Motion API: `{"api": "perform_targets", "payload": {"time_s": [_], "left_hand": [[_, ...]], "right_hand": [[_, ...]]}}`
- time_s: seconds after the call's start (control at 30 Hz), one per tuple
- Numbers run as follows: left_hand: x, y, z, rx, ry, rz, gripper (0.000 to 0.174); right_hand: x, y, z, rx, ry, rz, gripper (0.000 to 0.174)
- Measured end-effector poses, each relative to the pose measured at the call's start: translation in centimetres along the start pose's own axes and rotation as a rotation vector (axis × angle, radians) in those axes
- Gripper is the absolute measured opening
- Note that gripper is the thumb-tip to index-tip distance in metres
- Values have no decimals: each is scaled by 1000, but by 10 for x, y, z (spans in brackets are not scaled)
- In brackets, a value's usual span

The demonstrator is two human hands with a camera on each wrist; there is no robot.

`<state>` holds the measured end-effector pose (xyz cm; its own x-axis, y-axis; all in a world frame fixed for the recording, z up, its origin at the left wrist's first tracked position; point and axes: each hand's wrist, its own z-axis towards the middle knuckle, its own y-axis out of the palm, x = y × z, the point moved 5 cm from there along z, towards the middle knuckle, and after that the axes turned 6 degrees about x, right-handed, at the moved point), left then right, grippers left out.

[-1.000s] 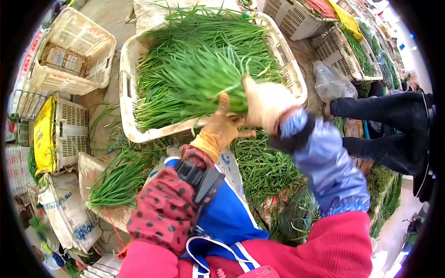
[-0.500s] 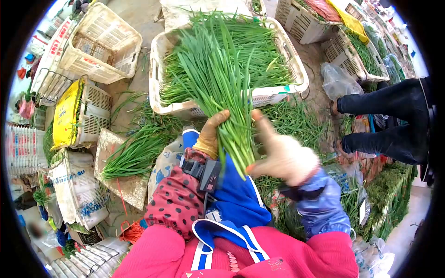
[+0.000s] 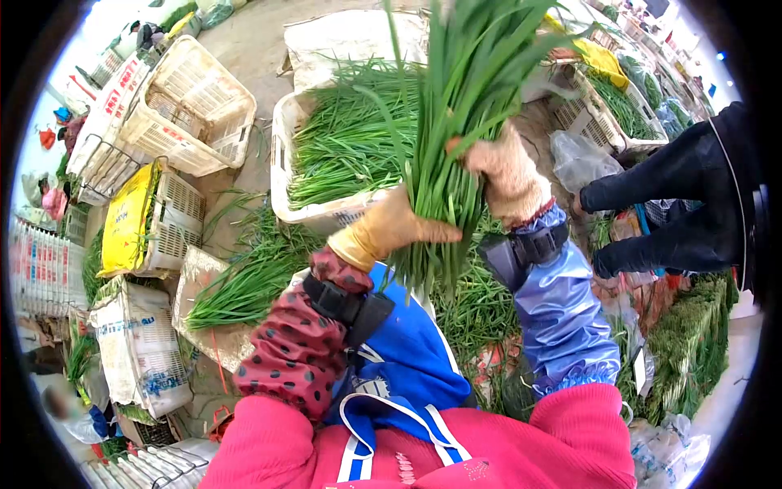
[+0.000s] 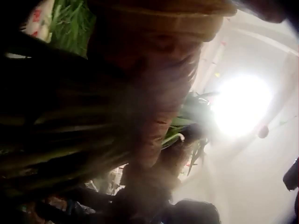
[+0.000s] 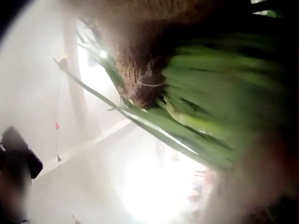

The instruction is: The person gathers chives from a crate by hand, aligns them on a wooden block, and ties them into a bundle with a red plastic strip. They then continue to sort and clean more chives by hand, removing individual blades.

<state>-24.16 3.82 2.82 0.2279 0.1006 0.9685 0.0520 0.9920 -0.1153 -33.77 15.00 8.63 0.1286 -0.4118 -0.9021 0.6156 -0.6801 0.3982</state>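
A thick bunch of garlic chives is held upright in front of the chest, leaves up and cut ends down. My left hand, in a tan glove, grips it low near the stalk ends. Higher up on the right side, my right hand in a pale knitted glove grips the same bunch. The left wrist view shows gloved fingers across dark stalks. In the right wrist view knitted fingers curl against the green leaves.
Behind the bunch stands a white plastic crate full of chives. A loose pile of chives lies on a board at left. An empty crate and a yellow sack are farther left. Another person's legs are at right.
The bunch came from over the crate toward the body, then was raised upright. The right hand, off the stalks half a second ago, now grips the bunch.
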Motion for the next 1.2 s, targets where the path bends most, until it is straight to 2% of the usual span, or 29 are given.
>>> {"api": "perform_targets", "payload": {"time_s": [0.03, 0.07, 0.1, 0.13, 0.17, 0.2, 0.3, 0.33, 0.37, 0.43, 0.5, 0.57, 0.6, 0.63, 0.67, 0.7, 0.73, 0.83, 0.9, 0.97, 1.03, 1.1, 1.13, 1.17, 1.2], "left_hand": [[22, -8, 10, 73, 82, -105, 62], [31, -19, 21, 16, -2, -9, 68], [37, -31, 34, 49, -26, -41, 72], [59, -43, 44, 111, 104, 93, 74], [81, -50, 49, 151, 107, 49, 75], [89, -61, 64, 161, 260, 233, 73], [73, -101, 94, 199, 214, 198, 67], [54, -119, 107, 216, 233, 229, 65], [37, -130, 114, 235, 252, 260, 63], [11, -141, 116, 258, 180, 365, 67], [-35, -154, 118, 296, 140, 395, 74], [-65, -159, 112, 308, 18, 102, 75], [-80, -164, 114, 298, 9, 161, 70], [-95, -169, 116, 286, 2, 220, 66], [-112, -170, 124, 227, 90, -7, 66], [-111, -164, 129, 147, 163, -238, 66], [-111, -163, 128, 134, 201, -253, 62], [-76, -162, 130, 94, 323, -287, 53], [-41, -162, 136, -43, 427, -27, 50], [-1, -160, 143, -292, 534, 522, 49], [-43, -146, 135, 6, 108, 17, 41], [-37, -166, 107, 421, -21, 385, 62], [-55, -188, 89, 452, -24, 637, 97], [-52, -197, 72, 531, -2, 614, 102], [-49, -200, 50, 616, 17, 586, 107]], "right_hand": [[-12, 10, 7, 10, -39, 17, 58], [-22, 18, 15, 21, -76, 35, 59], [-31, 15, 27, -38, -279, -224, 51], [-36, 24, 35, -46, -331, -261, 51], [-41, 33, 42, -52, -384, -297, 51], [-41, 39, 52, -30, -307, -252, 49], [-42, 46, 83, -63, -631, -924, 37], [-27, 33, 104, -146, -822, -1268, 35], [-8, 25, 115, -387, -991, -1704, 32], [23, 25, 150, -330, -626, -1170, 29], [41, 15, 158, -346, -273, -922, 37], [56, 17, 160, -254, -16, -1155, 45], [102, -6, 191, -511, -153, -736, 41], [74, 18, 169, -404, -32, -1124, 40], [37, 42, 148, -287, 95, -1509, 40], [44, 38, 154, -361, 98, -1280, 47], [56, 34, 159, -356, 186, -1115, 41], [63, 32, 169, -328, 144, -1108, 38], [64, 35, 176, -255, 62, -1126, 36], [63, 39, 186, -143, -58, -1128, 34], [51, 45, 191, 8, -228, -1082, 32], [29, 53, 185, 156, -379, -997, 31], [14, 58, 181, 199, -427, -989, 30], [3, 68, 178, 251, -309, -891, 33], [1, 69, 186, 270, -567, -1351, 35]]}}
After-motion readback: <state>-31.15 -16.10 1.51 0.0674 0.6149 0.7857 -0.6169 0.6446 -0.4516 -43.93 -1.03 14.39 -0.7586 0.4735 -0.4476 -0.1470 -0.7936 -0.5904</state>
